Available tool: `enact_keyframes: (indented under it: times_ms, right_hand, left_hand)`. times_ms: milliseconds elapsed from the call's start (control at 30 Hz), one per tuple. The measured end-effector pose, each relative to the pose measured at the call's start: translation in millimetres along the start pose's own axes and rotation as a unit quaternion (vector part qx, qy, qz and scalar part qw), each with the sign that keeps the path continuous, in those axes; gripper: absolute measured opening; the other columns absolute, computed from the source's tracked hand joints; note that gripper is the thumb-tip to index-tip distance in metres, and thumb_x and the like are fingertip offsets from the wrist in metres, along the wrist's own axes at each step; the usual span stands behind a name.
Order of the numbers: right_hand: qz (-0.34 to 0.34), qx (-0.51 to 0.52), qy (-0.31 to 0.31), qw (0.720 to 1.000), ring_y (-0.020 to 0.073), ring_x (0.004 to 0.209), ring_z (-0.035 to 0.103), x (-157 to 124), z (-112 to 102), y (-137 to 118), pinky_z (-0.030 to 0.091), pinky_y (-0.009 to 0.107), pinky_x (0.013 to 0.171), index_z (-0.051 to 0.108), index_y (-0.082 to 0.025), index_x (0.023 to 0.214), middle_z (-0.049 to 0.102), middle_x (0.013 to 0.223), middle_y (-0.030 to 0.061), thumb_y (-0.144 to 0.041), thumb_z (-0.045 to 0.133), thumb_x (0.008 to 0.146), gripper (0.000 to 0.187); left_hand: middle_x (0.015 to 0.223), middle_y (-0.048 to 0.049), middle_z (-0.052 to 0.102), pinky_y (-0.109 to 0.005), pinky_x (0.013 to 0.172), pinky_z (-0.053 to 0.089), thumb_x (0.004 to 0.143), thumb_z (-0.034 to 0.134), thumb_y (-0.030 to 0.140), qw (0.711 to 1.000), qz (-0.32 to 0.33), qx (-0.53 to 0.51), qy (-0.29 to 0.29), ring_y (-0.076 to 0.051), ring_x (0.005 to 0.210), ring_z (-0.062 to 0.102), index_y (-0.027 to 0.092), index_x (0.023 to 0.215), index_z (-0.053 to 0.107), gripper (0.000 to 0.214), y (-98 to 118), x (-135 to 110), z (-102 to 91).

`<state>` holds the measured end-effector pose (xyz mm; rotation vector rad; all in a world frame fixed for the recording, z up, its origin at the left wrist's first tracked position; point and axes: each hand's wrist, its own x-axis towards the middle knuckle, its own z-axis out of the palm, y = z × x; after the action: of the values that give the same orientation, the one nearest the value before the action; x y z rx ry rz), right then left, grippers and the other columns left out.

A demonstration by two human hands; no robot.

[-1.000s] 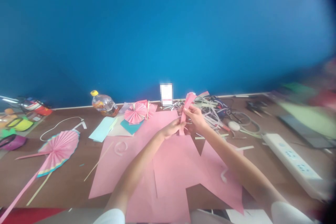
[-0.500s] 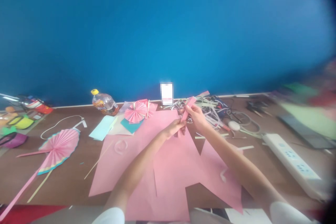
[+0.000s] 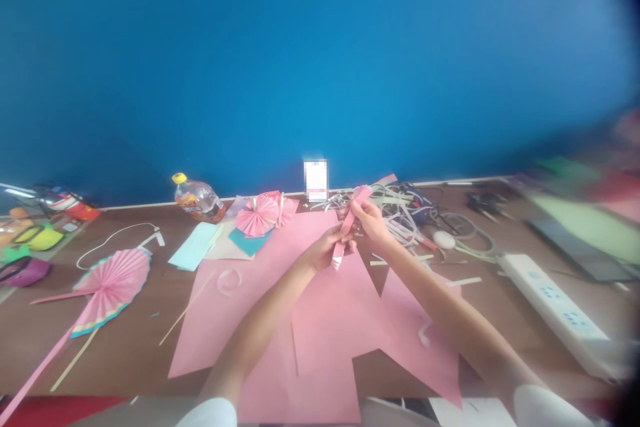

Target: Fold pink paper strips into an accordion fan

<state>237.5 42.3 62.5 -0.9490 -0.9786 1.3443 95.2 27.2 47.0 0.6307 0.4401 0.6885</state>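
A narrow pleated strip of pink paper [image 3: 351, 219] is held in the air between both hands, slanting up to the right, with pale fold edges at its lower end. My left hand [image 3: 327, 247] is closed on the lower part of it. Nearer the upper end, my right hand [image 3: 370, 219] pinches the same strip between thumb and fingers. Beneath them lie large pink paper sheets [image 3: 320, 307]. Left of the hands rest pink pleated paper rosettes [image 3: 258, 215] on a teal paper [image 3: 250, 242].
A pink paper fan [image 3: 113, 287] and a yellow-capped bottle [image 3: 199, 199] are at the left. Paper strips and cables [image 3: 405, 210] pile up behind the right hand. A white power strip [image 3: 555, 307] and a dark flat device [image 3: 580, 248] lie right. A blue wall [image 3: 320, 67] closes the back.
The pink paper strip has turned so its folded lower end with pale edges shows below my left hand. Both hands stay on it, shifted only slightly.
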Motion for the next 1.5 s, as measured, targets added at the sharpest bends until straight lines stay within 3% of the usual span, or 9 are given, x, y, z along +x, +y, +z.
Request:
enact_keyframes:
  times_ms: [200, 333, 433, 567, 700, 833, 1100, 1333, 1500]
  right_hand:
    - [-0.011, 0.009, -0.020, 1.000, 0.0109, 0.056, 0.057, 1.3, -4.7, -5.7, 0.042, 0.021, 0.044, 0.060, -0.020, 0.089, 0.070, 0.086, 0.0046, -0.055, 0.065, 0.079, 0.036]
    - [-0.003, 0.012, -0.018, 1.000, 0.0105, 0.055, 0.057, 1.8, -4.7, -6.2, 0.041, 0.021, 0.043, 0.060, -0.020, 0.087, 0.069, 0.082, 0.0029, -0.054, 0.068, 0.076, 0.037]
    - [0.000, 0.017, -0.016, 1.000, 0.0103, 0.055, 0.057, 1.6, -3.9, -5.7, 0.041, 0.020, 0.042, 0.060, -0.020, 0.085, 0.068, 0.080, 0.0028, -0.054, 0.070, 0.075, 0.037]
    - [0.024, 0.023, -0.022, 0.999, 0.0085, 0.048, 0.052, 0.7, -3.8, -5.7, 0.034, 0.019, 0.033, 0.060, -0.020, 0.086, 0.068, 0.083, 0.0034, -0.054, 0.071, 0.073, 0.038]
    - [0.024, 0.031, -0.024, 0.999, 0.0078, 0.048, 0.052, 1.0, -4.5, -4.8, 0.034, 0.019, 0.035, 0.061, -0.019, 0.085, 0.069, 0.083, 0.0035, -0.051, 0.071, 0.074, 0.035]
    - [0.017, 0.039, -0.024, 0.999, 0.0072, 0.049, 0.050, 2.3, -5.4, -3.0, 0.036, 0.019, 0.039, 0.061, -0.019, 0.085, 0.067, 0.079, 0.0018, -0.049, 0.070, 0.076, 0.033]
    - [0.018, 0.043, -0.022, 0.999, 0.0115, 0.054, 0.055, 3.7, -8.4, -4.2, 0.037, 0.022, 0.038, 0.059, -0.020, 0.086, 0.067, 0.081, 0.0027, -0.052, 0.068, 0.077, 0.035]
    - [0.021, 0.025, -0.005, 0.999, 0.0120, 0.061, 0.059, 6.2, -10.0, 0.1, 0.042, 0.022, 0.049, 0.061, -0.019, 0.085, 0.067, 0.077, 0.0018, -0.052, 0.068, 0.077, 0.034]
    - [-0.004, 0.038, -0.009, 0.999, 0.0117, 0.065, 0.060, 8.4, -11.2, -0.3, 0.046, 0.022, 0.058, 0.062, -0.019, 0.085, 0.067, 0.075, 0.0014, -0.050, 0.068, 0.079, 0.032]
  left_hand:
    - [0.082, 0.0008, 0.047, -0.011, 0.053, 0.041, 0.065, 0.082, 0.014, 0.999, -0.005, -0.022, -0.048, -0.002, 0.061, 0.047, 0.015, 0.110, 0.060, 0.051, 1.9, -2.8, -3.7]
    - [0.087, -0.0006, 0.049, -0.010, 0.043, 0.031, 0.066, 0.080, 0.014, 0.998, -0.018, -0.009, -0.053, 0.001, 0.054, 0.040, 0.015, 0.106, 0.061, 0.044, 0.4, -2.8, -8.4]
    - [0.086, -0.0017, 0.053, -0.013, 0.051, 0.041, 0.068, 0.079, 0.013, 0.999, -0.009, 0.003, -0.039, -0.001, 0.058, 0.048, 0.014, 0.106, 0.062, 0.042, -2.5, -1.1, -10.2]
    - [0.102, -0.0064, 0.060, -0.018, 0.076, 0.051, 0.062, 0.080, 0.005, 0.999, 0.003, 0.029, -0.025, -0.012, 0.090, 0.064, 0.017, 0.115, 0.062, 0.057, -5.0, -0.2, -12.4]
    - [0.102, -0.0065, 0.061, -0.010, 0.051, 0.042, 0.065, 0.081, 0.011, 0.999, -0.009, 0.037, -0.028, -0.008, 0.076, 0.062, 0.018, 0.114, 0.061, 0.053, -6.1, 1.0, -18.9]
    - [0.091, -0.0022, 0.056, -0.012, 0.036, 0.021, 0.074, 0.077, 0.027, 0.997, -0.028, 0.060, -0.036, 0.002, 0.047, 0.037, 0.016, 0.103, 0.059, 0.036, -7.8, 4.3, -23.5]
    - [0.061, 0.0077, 0.028, -0.016, 0.052, 0.033, 0.085, 0.065, 0.033, 0.997, -0.050, 0.034, -0.055, -0.003, 0.048, 0.030, 0.015, 0.091, 0.053, 0.023, -4.7, 1.6, -15.8]
    - [0.061, 0.0087, 0.018, -0.014, 0.047, 0.025, 0.082, 0.067, 0.036, 0.993, -0.076, 0.072, -0.052, -0.004, 0.048, 0.023, 0.016, 0.080, 0.045, 0.030, -4.9, -0.4, -12.6]
    - [0.065, 0.0081, 0.016, -0.013, 0.040, 0.008, 0.080, 0.068, 0.041, 0.992, -0.066, 0.094, -0.046, -0.003, 0.048, 0.017, 0.017, 0.083, 0.042, 0.035, -4.6, 0.4, -9.0]
